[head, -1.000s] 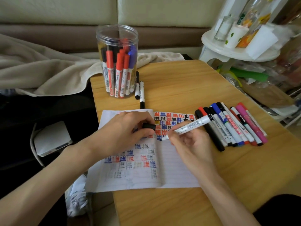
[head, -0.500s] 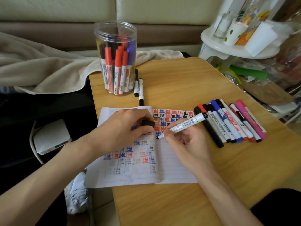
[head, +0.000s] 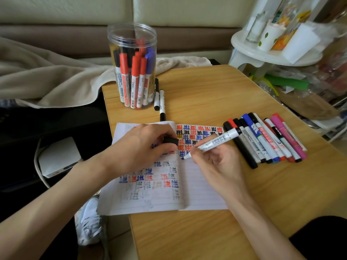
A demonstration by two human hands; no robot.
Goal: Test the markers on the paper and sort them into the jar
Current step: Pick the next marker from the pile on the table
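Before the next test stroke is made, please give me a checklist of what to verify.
1. Marker uncapped: ok, left hand holds the black cap.
2. Right hand has a firm grip on the marker, tip at the paper: ok.
3. Left hand rests on the paper: ok.
4. Blank lines below the tip: ok.
5. Room left in the jar: cannot tell.

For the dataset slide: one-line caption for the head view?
Right hand tests an uncapped marker on the lined paper while the left hand pinches a black cap; jar stands behind.
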